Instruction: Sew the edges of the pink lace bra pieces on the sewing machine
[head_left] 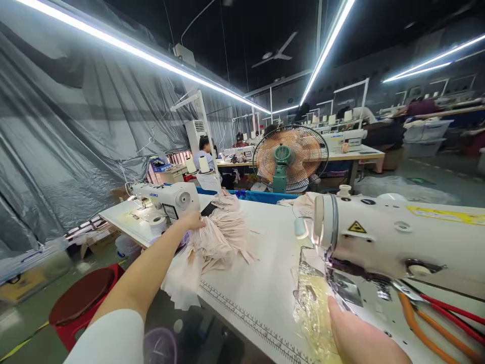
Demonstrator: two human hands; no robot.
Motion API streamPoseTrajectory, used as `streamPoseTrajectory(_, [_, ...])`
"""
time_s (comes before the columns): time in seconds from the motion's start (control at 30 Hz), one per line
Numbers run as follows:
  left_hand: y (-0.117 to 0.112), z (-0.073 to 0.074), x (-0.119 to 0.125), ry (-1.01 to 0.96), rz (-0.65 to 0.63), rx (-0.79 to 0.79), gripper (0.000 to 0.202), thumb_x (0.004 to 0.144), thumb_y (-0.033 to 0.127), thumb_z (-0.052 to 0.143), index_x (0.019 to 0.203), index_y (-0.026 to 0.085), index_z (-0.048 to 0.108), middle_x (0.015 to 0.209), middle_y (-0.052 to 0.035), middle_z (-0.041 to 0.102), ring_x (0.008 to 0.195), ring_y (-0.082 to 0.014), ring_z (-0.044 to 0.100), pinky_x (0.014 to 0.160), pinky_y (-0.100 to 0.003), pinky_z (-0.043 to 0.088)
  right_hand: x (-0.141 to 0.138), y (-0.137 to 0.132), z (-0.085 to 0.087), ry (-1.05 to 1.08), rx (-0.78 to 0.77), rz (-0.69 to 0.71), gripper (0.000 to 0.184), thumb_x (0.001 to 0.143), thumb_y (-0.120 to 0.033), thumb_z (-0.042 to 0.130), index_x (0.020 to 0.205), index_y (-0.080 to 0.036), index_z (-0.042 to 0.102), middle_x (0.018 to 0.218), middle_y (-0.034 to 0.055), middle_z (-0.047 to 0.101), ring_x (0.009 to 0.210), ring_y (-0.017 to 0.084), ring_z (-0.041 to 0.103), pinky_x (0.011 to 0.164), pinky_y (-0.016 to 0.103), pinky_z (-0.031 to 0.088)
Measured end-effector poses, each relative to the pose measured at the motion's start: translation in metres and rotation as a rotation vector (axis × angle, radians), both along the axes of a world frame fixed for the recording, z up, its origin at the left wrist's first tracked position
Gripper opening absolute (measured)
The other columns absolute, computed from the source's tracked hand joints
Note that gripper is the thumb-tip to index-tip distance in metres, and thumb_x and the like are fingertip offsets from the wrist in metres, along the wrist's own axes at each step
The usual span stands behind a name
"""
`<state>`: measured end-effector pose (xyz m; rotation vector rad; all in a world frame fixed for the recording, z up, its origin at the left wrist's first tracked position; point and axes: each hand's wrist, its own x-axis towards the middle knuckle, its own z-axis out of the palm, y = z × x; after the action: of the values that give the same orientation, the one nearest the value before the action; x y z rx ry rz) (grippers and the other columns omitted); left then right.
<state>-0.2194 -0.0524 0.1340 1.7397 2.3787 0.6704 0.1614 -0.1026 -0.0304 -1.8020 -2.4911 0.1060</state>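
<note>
My left hand (192, 221) reaches far out over the table, its fingers closed at the edge of a heap of pale pink gathered fabric pieces (223, 235). Part of the heap droops over the table's front edge. My right hand (366, 333) lies low beside the needle area of the near sewing machine (379, 237). Its thumb side is against a shiny, yellowish tape-covered plate (312, 303); the fingers themselves are mostly out of sight. More pale pink fabric (303, 202) lies behind the machine head.
A second sewing machine (170, 199) with a white thread cone stands at the left. Beyond the table is a large fan (290, 156). A measuring tape (246, 316) runs along the table's front edge. A red stool (85, 298) stands lower left; orange and red handles (420, 323) lie at right.
</note>
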Motion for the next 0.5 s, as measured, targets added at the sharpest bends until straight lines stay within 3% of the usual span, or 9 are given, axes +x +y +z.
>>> streamPoseTrajectory(0.07, [-0.014,-0.004,-0.020,-0.212,0.022,0.095,0.023,0.088,0.032,0.054,0.083,0.011,0.058,0.075,0.0004,0.059,0.063,-0.0109,0.057,0.059,-0.026,0.049,-0.002,-0.001,0.001,-0.025,-0.030,-0.016,0.059,0.073,0.004,0.030,0.130,-0.006,0.042,0.086,0.0145,0.068,0.073,0.027,0.065,0.059,0.037,0.045])
streamPoseTrajectory(0.17, [-0.021,-0.002,-0.020,-0.525,-0.014,0.299,0.026,0.089,0.033,0.053,0.075,0.011,0.054,0.061,0.0044,0.051,0.048,-0.0064,0.048,0.048,-0.020,0.043,0.002,0.002,-0.003,0.079,-0.025,-0.044,0.045,0.085,-0.011,0.025,0.122,-0.012,0.050,0.084,0.0126,0.068,0.075,0.027,0.064,0.060,0.038,0.044])
streamPoseTrajectory(0.33, [-0.035,0.025,0.035,-0.902,-0.256,0.583,0.035,0.071,0.041,0.068,0.062,0.016,0.047,0.050,0.0073,0.043,0.042,-0.0047,0.040,0.043,-0.016,0.035,-0.008,-0.017,0.000,0.429,0.093,-0.094,0.044,0.089,-0.037,0.022,0.113,-0.017,0.054,0.104,0.0133,0.064,0.089,0.027,0.062,0.068,0.038,0.048])
streamPoseTrajectory(0.4, [-0.054,0.020,0.071,-0.972,-0.385,0.532,0.036,0.064,0.043,0.072,0.063,0.016,0.049,0.052,0.0058,0.048,0.040,-0.0056,0.040,0.040,-0.017,0.032,-0.025,-0.040,0.004,0.659,0.135,-0.018,0.047,0.087,-0.047,0.030,0.119,-0.017,0.049,0.112,0.0133,0.060,0.098,0.024,0.058,0.071,0.032,0.050])
streamPoseTrajectory(0.43, [-0.065,0.010,0.091,-0.993,-0.464,0.446,0.037,0.061,0.044,0.074,0.063,0.016,0.050,0.051,0.0048,0.049,0.038,-0.0061,0.039,0.037,-0.018,0.029,-0.034,-0.053,0.005,0.827,0.160,0.044,0.051,0.085,-0.050,0.037,0.124,-0.017,0.044,0.121,0.0138,0.055,0.106,0.024,0.055,0.077,0.032,0.050])
streamPoseTrajectory(0.5, [-0.087,-0.024,0.130,-1.044,-0.649,0.129,0.038,0.063,0.047,0.072,0.066,0.016,0.050,0.053,0.0034,0.052,0.039,-0.0065,0.040,0.038,-0.018,0.026,-0.051,-0.080,0.008,1.023,0.112,0.172,0.061,0.082,-0.049,0.045,0.133,-0.018,0.034,0.133,0.0139,0.045,0.120,0.026,0.045,0.088,0.035,0.047])
